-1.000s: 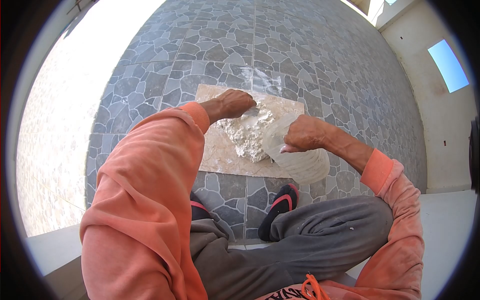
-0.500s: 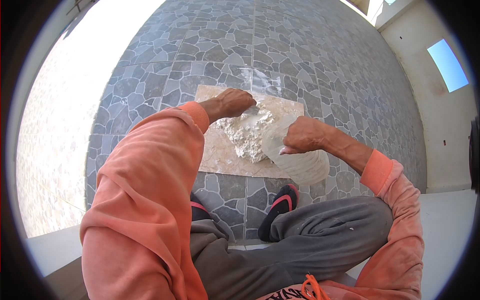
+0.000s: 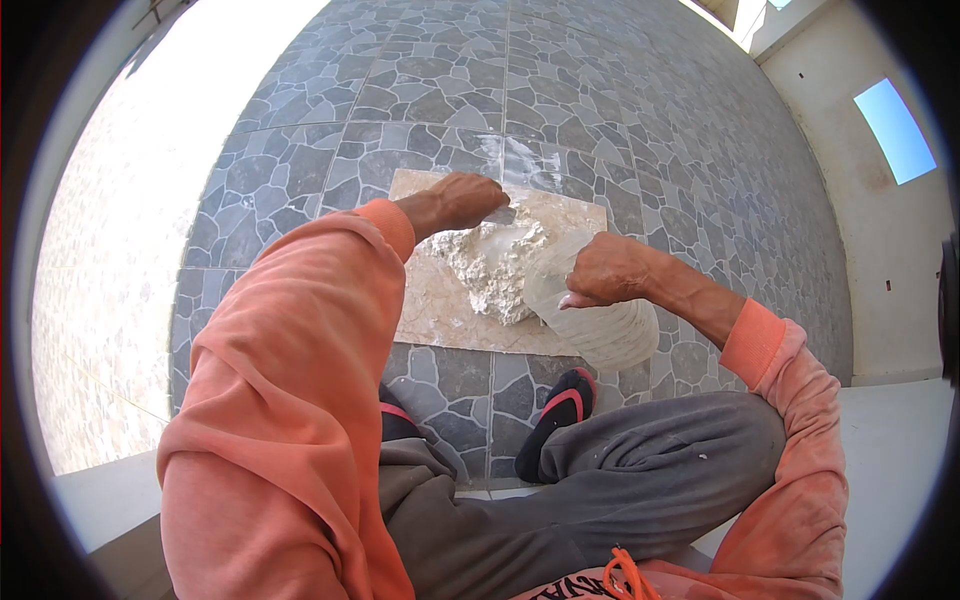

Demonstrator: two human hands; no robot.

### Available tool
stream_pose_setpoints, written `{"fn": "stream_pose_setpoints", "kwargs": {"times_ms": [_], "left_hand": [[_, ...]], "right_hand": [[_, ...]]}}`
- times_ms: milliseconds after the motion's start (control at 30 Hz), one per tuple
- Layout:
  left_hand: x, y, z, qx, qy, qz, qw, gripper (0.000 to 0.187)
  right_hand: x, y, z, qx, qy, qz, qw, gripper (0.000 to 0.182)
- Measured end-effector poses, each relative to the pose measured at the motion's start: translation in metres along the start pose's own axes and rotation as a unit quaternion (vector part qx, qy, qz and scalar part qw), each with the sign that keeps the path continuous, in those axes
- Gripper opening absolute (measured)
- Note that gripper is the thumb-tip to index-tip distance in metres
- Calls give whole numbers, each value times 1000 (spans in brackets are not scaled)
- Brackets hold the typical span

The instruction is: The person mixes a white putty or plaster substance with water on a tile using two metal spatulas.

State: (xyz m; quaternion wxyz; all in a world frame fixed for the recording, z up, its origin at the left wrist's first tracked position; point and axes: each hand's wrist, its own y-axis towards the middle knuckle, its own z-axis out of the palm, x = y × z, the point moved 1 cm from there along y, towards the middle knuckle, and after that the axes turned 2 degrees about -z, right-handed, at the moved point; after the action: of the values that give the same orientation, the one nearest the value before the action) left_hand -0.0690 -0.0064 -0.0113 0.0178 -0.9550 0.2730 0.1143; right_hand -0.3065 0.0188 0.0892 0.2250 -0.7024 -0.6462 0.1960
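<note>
A beige marble tile [image 3: 437, 307] lies flat on the grey stone-pattern floor, with a lumpy white heap of plaster [image 3: 492, 270] on it. My left hand [image 3: 462, 199] is closed on a small metal scraper [image 3: 503, 216], whose blade touches the far edge of the heap. My right hand [image 3: 608, 270] grips the neck end of a clear ribbed plastic bottle [image 3: 600, 322], tilted with its mouth toward the plaster. Both arms wear orange sleeves.
My legs in grey trousers and dark slippers with red straps [image 3: 560, 407] are just below the tile. A white smear [image 3: 520, 155] marks the floor beyond the tile. A pale wall [image 3: 880, 230] stands at right; a white ledge [image 3: 100, 495] is under me.
My left hand with the scraper has shifted slightly up and away over the far edge of the plaster. The right hand and bottle stay where they were.
</note>
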Motion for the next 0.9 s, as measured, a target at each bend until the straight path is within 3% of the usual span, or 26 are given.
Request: {"fn": "stream_pose_setpoints", "kwargs": {"times_ms": [167, 267, 367, 500, 633, 733, 900], "left_hand": [[5, 0, 1, -14, -3, 3, 1000, 10], [7, -4, -1, -14, -9, -3, 1000, 11], [10, -11, -4, -22, -25, -21, 999, 12], [24, -23, -5, -31, -47, -54, 997, 15], [38, -38, -3, -37, -80, -103, 991, 18], [48, -54, -6, -27, -111, -159, 981, 24], [60, -79, -14, -33, -140, -225, 964, 31]], "right_hand": [[-1, -2, 2, -15, 4, -2, 1000, 54], [-1, -20, -7, 14, 1, 53, 999, 54], [-20, -52, 5, -51, 10, 72, 996, 55], [-38, -112, 29, -127, 16, 198, 972, 55], [-65, -179, 108, -248, 52, 331, 909, 57], [-70, -223, 163, -252, 131, 490, 824, 56], [-64, -276, 267, -306, 100, 603, 730, 52]]}}
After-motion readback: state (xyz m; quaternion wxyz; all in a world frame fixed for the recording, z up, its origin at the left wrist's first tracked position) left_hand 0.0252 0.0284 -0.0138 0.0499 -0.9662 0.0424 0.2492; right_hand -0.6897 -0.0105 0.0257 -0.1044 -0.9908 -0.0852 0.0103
